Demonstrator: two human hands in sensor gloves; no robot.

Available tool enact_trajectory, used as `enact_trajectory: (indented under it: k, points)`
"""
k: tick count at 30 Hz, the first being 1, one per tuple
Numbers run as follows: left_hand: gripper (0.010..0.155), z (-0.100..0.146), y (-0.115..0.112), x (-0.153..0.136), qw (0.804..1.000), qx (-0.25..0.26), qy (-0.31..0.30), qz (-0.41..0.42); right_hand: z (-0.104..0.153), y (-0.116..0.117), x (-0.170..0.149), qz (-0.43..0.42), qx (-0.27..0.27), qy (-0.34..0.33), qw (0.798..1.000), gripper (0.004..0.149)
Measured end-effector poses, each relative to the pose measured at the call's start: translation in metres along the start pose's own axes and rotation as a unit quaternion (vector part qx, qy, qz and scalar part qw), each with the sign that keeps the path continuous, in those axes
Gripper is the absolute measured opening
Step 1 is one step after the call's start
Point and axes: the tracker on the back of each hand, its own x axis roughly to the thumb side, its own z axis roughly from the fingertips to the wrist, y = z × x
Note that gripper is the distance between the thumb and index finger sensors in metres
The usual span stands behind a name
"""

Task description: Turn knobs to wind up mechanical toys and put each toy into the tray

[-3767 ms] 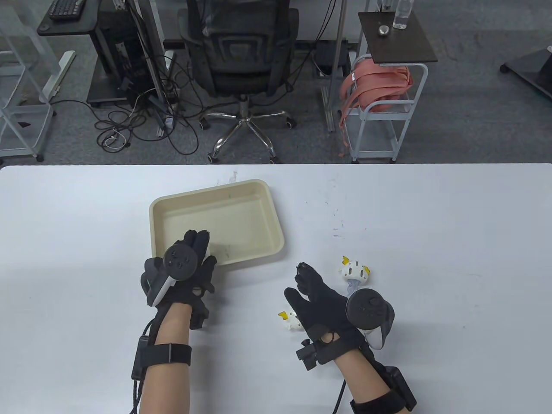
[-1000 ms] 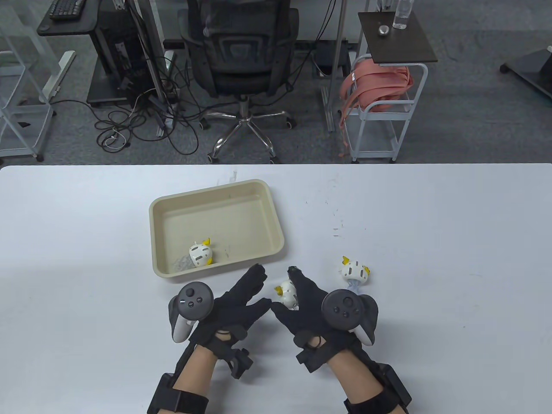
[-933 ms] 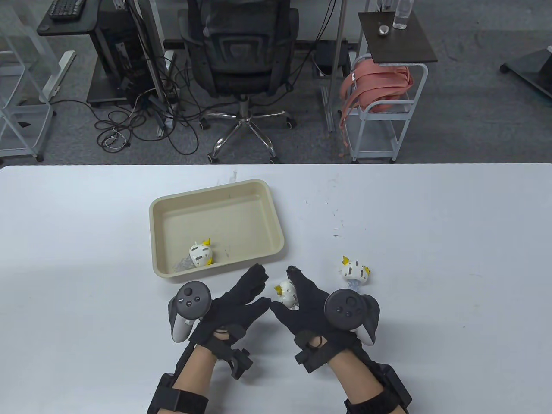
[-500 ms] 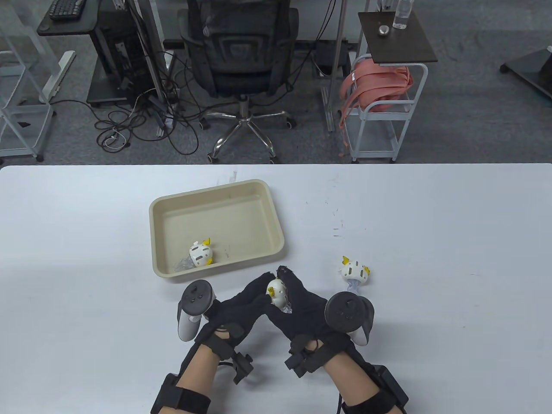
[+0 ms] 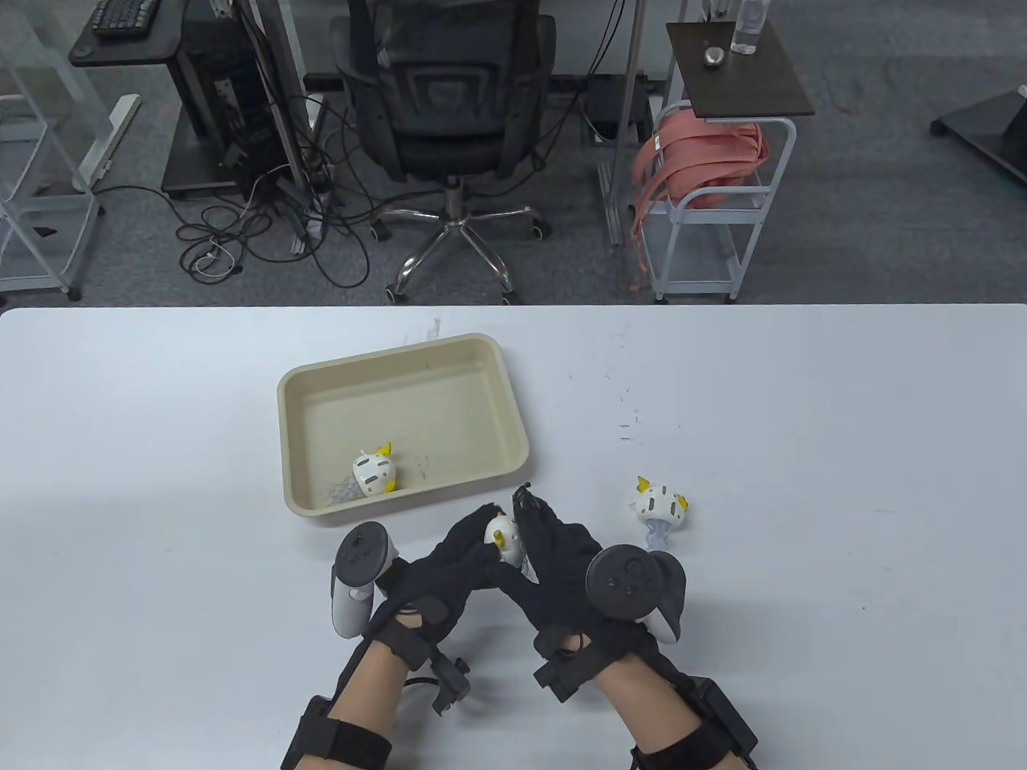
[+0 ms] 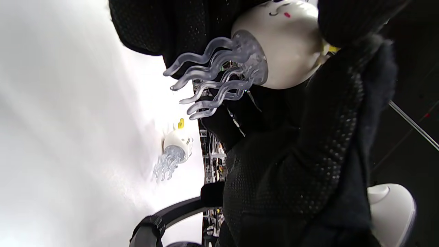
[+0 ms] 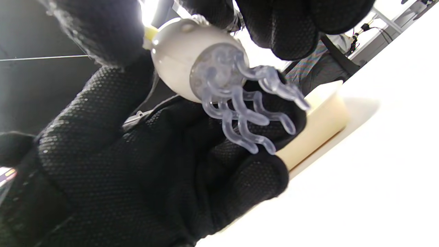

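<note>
A small white jellyfish-shaped wind-up toy with clear wavy tentacles (image 5: pixel 505 536) is held above the white bench (image 5: pixel 802 449), just beside the beige plastic tray (image 5: pixel 401 353), clamped between the fingers of the left hand (image 5: pixel 449 565) and the right hand (image 5: pixel 562 561). For a clean wind, the body is best steadied by one hand while the yellow knob (image 5: pixel 504 542) is turned by the other, tentacles kept free.

Both gloved hands meet near the body's midline, forearms angling inward. The left hand (image 5: pixel 449 573) and right hand (image 5: pixel 562 573) face each other, fingers (image 5: pixel 465 536) curled inward and pinching together, each with a tracker on its back.
</note>
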Motion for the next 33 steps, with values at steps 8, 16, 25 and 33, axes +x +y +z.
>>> enact_trajectory:
  k: [8,16,25,33]
  points:
    - [0.080,0.003,0.007,0.002,1.000,0.024,-0.002,0.002,0.003,-0.008,0.003,-0.023,-0.066,-0.021,0.997,0.065]
    - [0.074,0.002,0.008,0.011,0.998,0.022,-0.011,-0.062,0.001,-0.014,-0.009,-0.053,-0.085,0.010,0.995,0.052]
    - [0.074,0.003,0.007,0.015,0.993,0.039,-0.019,-0.106,0.000,-0.014,-0.014,-0.062,-0.079,0.028,0.995,0.047]
    - [0.074,0.005,0.010,0.014,0.992,0.058,-0.018,-0.107,0.001,-0.014,-0.016,-0.061,-0.084,0.024,0.994,0.045]
